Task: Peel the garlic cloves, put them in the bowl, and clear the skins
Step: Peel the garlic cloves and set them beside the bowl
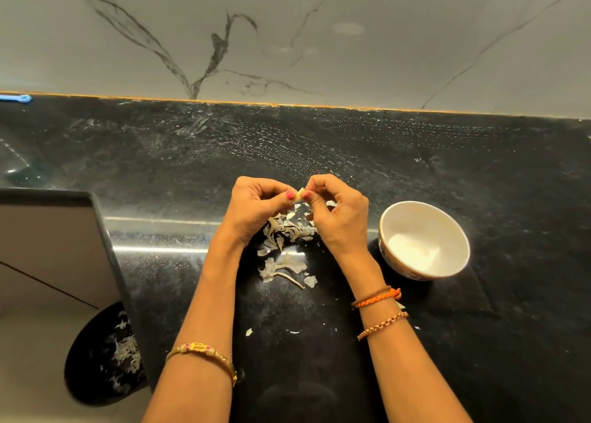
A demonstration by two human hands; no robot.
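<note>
One pale garlic clove (301,194) pinched between left hand (256,213) and right hand (339,215) fingers; one white bowl (423,240); skins (284,231) piled on surface (479,167).

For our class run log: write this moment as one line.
hands: left and right pinch garlic clove | skins: on countertop | bowl: right of hands

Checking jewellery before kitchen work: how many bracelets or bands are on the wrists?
3. A gold bangle on the left forearm, an orange-and-brown thread band at the right wrist, and a beaded chain just below it. None seem hidden.
</note>
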